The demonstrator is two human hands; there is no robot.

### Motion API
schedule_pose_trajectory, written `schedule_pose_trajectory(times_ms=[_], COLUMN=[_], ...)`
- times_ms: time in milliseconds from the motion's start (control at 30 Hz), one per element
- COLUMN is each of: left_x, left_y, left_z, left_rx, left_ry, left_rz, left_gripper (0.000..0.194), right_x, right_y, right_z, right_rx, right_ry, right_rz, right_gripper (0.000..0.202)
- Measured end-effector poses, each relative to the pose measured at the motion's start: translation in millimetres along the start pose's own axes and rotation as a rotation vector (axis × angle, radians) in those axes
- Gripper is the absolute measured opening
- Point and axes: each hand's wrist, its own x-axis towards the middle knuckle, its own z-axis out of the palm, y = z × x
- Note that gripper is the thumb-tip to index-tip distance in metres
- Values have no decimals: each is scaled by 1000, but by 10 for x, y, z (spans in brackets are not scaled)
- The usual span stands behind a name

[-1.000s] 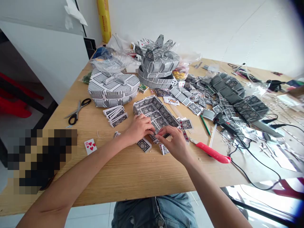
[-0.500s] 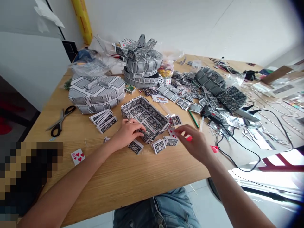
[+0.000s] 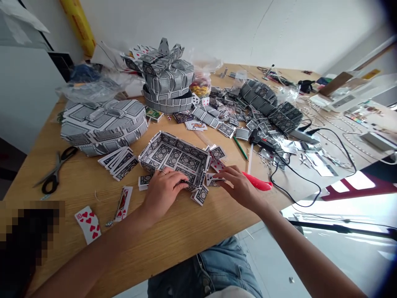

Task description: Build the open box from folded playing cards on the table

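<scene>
On the wooden table (image 3: 182, 223), an open card box (image 3: 176, 157) sits just beyond the left hand (image 3: 164, 190).
That hand is clamped on its near wall; the right hand (image 3: 238, 188) has its fingertips at a folded card (image 3: 211, 178), whether pinching it I cannot tell. Scissors (image 3: 56, 171) and a lidded box (image 3: 104, 124) take up the left; a red handle (image 3: 258, 182), a glue gun (image 3: 263, 142) and scattered cards (image 3: 228, 130) crowd the right, before a white wall (image 3: 201, 29).

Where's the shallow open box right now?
Near the head view's centre, the shallow open box stands with the left hand at its near side, fanned cards to its left.
</scene>
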Motion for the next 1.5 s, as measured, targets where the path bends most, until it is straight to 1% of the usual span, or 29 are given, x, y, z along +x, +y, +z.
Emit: schedule_pose_trajectory(times_ms=[67,133,233,333,433,500,567,633,700,767,833,900,967,1000,1067,1133,1200,1267,1300,1400,1500], left_x=[8,15,16,10,5,1,-7,-20,-35,-47,-54,-57,-60,-60,-59,-54,-47,-41,-38,-29,-18], left_y=[-20,-36,-39,-36,-53,-76,-101,-123,-137,-142,-140,-131,-116,-109,-100,-103,-117,-136,-145,-166,-174], left_z=[0,-17,-56,-88,-114,-122,-114,-85,-47,-12,9,17,16,13,0,-25,-60,-96,-111,-131,-127], left_rx=[-19,-57,-125,-146,-153,-130,-77,-3,77,132,148,142,132,124,114,119,140,149,146,120,104], left_ry=[-26,-54,-83,-97,-85,-69,-49,-20,14,39,51,54,56,55,55,56,47,21,3,-30,-39], left_rz=[-28,-75,-133,-138,-73,-4,84,170,215,227,226,223,217,214,209,205,202,186,174,140,114], left_gripper=[11,15,16,18,25,28,27,24,20,17,15,14,15,16,19,22,26,24,21,14,13], right_x=[1,2,20,74,148,180,183,156,114,84,83,115,173,207,273,318,330,310,292,245,240], right_y=[-30,-83,-205,-345,-431,-436,-405,-360,-329,-339,-402,-508,-625,-675,-748,-788,-817,-850,-867,-906,-904], right_z=[-95,-192,-294,-323,-312,-304,-297,-287,-272,-259,-257,-266,-270,-263,-222,-147,-60,14,42,98,144], right_rx=[113,284,610,819,940,953,924,957,1075,1198,1284,1333,1319,1283,1163,971,731,533,476,442,447], right_ry=[-16,-20,40,100,94,125,179,198,170,135,96,27,-39,-49,-21,37,92,122,121,89,107], right_rz=[32,123,313,417,483,511,533,592,689,754,744,676,595,560,497,423,340,273,251,229,221], right_gripper=[20,20,25,30,33,33,32,29,26,21,22,30,42,47,52,44,35,31,30,31,31])
